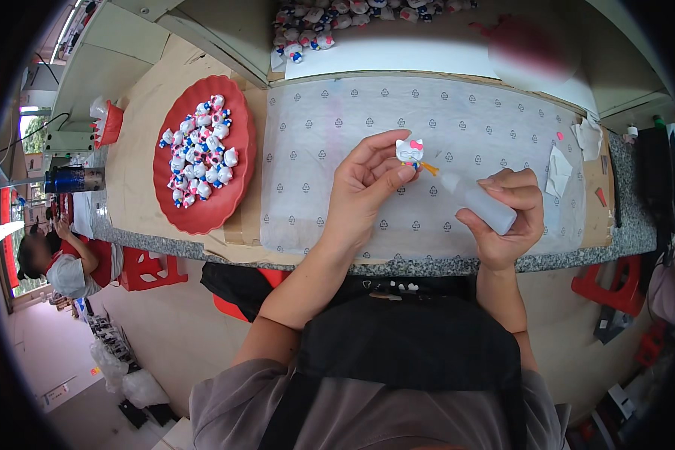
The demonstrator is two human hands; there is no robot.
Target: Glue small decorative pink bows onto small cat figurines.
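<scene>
Cat figurine [408, 152]: pinched in left fingers [386, 141] above patterned sheet [307, 135]. Whitish bottle [490, 208]: grasped in right fingers [511, 196], tip toward figurine. Leftward: red dish [241, 142], similar figurines [199, 170] inside.

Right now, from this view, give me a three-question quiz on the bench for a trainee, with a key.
1. What does the right hand hold?
A) scissors
B) a whitish bottle
C) a paintbrush
2. True or false: the red plate bearing many figurines lies to the left of the patterned sheet.
3. Describe what the fingers of the left hand hold.

Key:
1. B.
2. True.
3. A small cat-faced piece, white with a pink patch by one ear.
</scene>
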